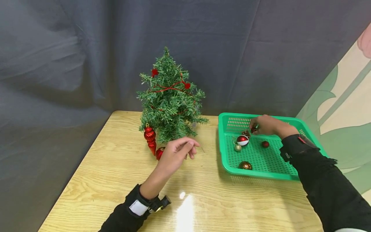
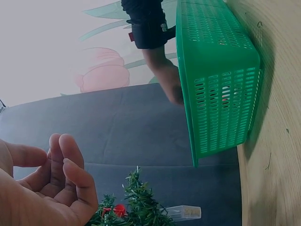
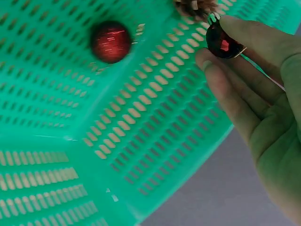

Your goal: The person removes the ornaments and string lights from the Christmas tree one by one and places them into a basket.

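My right hand (image 1: 265,125) reaches into the green basket (image 1: 221,141) near its back wall. In the right wrist view, its thumb and fingers pinch a small dark red ornament (image 3: 223,41) with a metal cap. Close by lie a pine cone (image 1: 246,133), a red and white bauble (image 1: 242,140), a small gold ball (image 1: 238,148) and a small red ball (image 1: 265,144). My left hand (image 1: 177,152) hovers over the table before the Christmas tree (image 1: 171,96), fingers loosely curled around nothing.
A long red ornament (image 1: 150,138) hangs at the tree's lower left, with a red bauble (image 1: 159,153) beside it, partly behind the left hand. A bronze ball (image 1: 245,165) lies at the basket's front. Grey cloth (image 1: 185,29) stands behind the wooden table (image 1: 116,167).
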A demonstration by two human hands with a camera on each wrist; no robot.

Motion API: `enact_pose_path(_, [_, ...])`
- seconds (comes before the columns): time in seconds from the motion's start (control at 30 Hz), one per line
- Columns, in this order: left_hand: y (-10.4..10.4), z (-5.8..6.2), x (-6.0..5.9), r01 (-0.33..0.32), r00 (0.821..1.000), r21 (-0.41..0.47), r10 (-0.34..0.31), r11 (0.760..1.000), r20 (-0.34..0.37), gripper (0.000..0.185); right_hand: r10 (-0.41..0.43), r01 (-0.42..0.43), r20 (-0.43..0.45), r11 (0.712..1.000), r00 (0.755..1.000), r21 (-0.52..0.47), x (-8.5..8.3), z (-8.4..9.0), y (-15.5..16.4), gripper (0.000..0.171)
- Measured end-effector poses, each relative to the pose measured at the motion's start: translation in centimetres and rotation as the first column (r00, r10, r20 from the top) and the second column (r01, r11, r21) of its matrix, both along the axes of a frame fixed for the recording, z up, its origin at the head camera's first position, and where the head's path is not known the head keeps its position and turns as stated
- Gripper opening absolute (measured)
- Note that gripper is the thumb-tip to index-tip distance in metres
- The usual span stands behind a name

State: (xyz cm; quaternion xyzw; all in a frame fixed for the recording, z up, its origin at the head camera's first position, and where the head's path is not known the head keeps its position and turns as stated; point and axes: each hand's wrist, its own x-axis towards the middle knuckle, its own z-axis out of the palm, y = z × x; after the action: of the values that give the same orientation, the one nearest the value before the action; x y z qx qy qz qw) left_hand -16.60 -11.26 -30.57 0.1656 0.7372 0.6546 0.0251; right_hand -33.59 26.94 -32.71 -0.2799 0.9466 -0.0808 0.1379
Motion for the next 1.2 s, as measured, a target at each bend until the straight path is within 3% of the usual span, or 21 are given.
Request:
enact_pose_path(0.3, [-0.1, 0.0, 0.2, 0.005, 1.000, 0.001, -0.005, 1.000, -0.017, 0.023, -0.023, 0.021, 0.018, 0.996, 1.000, 0.085, -0.7, -2.3, 1.3, 0.018])
enact_pose_path(0.47, [-0.2, -0.2, 0.2, -0.003, 1.000, -0.009, 0.003, 1.000, -0.010, 0.023, -0.072, 0.066, 0.050, 0.993, 0.996, 0.097, -1.3, -3.4, 1.7, 0.025])
enact_pose_path(0.87, [-0.3, -0.6, 0.2, 0.013, 1.000, 0.001, -0.013, 1.000, 0.017, 0.024, -0.175, 0.162, 0.160, 0.983, 0.971, 0.089, -1.4, -3.1, 1.9, 0.039])
enact_pose_path(1.07, [0.0, -0.6, 0.1, 0.019, 1.000, -0.011, -0.019, 1.000, 0.008, 0.024, -0.179, 0.161, 0.183, 0.981, 0.967, 0.111, -1.0, -2.6, 2.5, 0.040])
enact_pose_path(1.2, [0.0, -0.5, 0.1, 0.026, 1.000, -0.017, -0.026, 1.000, -0.003, 0.023, -0.165, 0.139, 0.185, 0.979, 0.969, 0.147, -0.5, -1.3, 1.8, 0.045])
